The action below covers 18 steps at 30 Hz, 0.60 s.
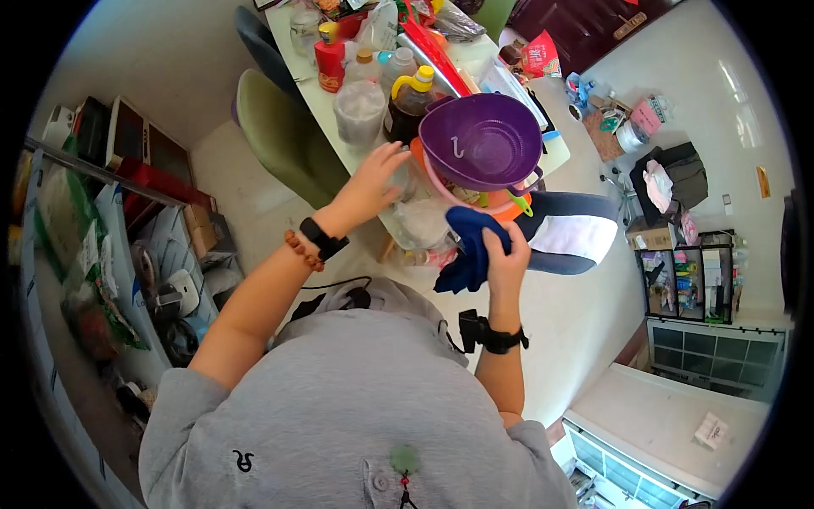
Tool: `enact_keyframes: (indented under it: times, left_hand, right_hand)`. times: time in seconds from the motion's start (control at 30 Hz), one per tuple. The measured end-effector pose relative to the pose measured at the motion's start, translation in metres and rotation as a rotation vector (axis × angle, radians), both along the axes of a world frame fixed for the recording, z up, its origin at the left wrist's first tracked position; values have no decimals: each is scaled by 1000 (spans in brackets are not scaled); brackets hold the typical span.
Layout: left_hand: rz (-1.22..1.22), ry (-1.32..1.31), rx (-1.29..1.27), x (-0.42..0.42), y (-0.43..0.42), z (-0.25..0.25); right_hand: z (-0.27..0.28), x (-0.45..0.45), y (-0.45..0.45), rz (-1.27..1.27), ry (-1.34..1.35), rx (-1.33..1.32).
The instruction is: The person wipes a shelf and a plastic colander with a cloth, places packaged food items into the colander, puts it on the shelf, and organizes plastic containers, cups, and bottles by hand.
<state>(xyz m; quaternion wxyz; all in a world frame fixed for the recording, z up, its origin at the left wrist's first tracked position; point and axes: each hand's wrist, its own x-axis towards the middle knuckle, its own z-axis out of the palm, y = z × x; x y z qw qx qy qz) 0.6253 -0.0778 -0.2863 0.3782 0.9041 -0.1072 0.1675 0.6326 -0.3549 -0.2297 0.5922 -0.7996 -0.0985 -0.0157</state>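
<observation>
My right hand (507,259) is closed on a dark blue cloth (468,246), which hangs in folds in front of my body. My left hand (366,188) is held out over the table's near edge, fingers stretched and apart, with nothing seen in it. Close to its fingertips stand a dark bottle with a yellow cap (412,102) and a whitish translucent tub (359,114). A purple colander (481,140) rests on a pinkish-orange basin (441,182) beyond the cloth. Clear plastic (422,222) lies between my hands.
The cluttered table (326,127) also carries a red bottle (330,64) and several bags. A green chair (280,140) stands at its left, and a dark chair with a white cloth (570,237) at its right. Loaded shelves (161,254) line the left wall.
</observation>
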Motion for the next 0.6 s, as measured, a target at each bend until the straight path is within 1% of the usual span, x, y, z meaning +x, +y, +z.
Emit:
enact_keyframes:
  times: [0.03,0.13,0.23,0.27,0.33,0.37,0.4,0.47,0.53,0.6]
  left_hand:
    - [-29,-35,42,11,-8,1]
    - [-33,-130,142,43,-28,7]
    - [-85,-214,287,62,-37,16]
    - [-134,-215,312,69,-38,15]
    - [-226,-217,360,78,-34,12]
    - [-210,-269,373,78,-35,9]
    - [-194,-320,390,72,-37,16]
    - [-180,-419,440,58,-36,30]
    - [-176,-463,480,39,-31,51]
    - [-166,-490,535,16,-25,72]
  right_hand:
    - [0,3,-10,-13,51,31]
    - [13,10,-26,-32,-54,-52]
    - [18,16,-29,-98,-204,-63]
    - [27,14,-32,-112,-104,-16]
    - [31,18,-37,-139,-96,-20]
    - [33,20,-40,-151,-88,-20]
    - [40,20,-42,-169,-163,-81]
    - [52,17,-47,-160,-230,-49]
    - [71,12,-45,-133,-320,-8]
    - [109,9,-19,-116,-371,-144]
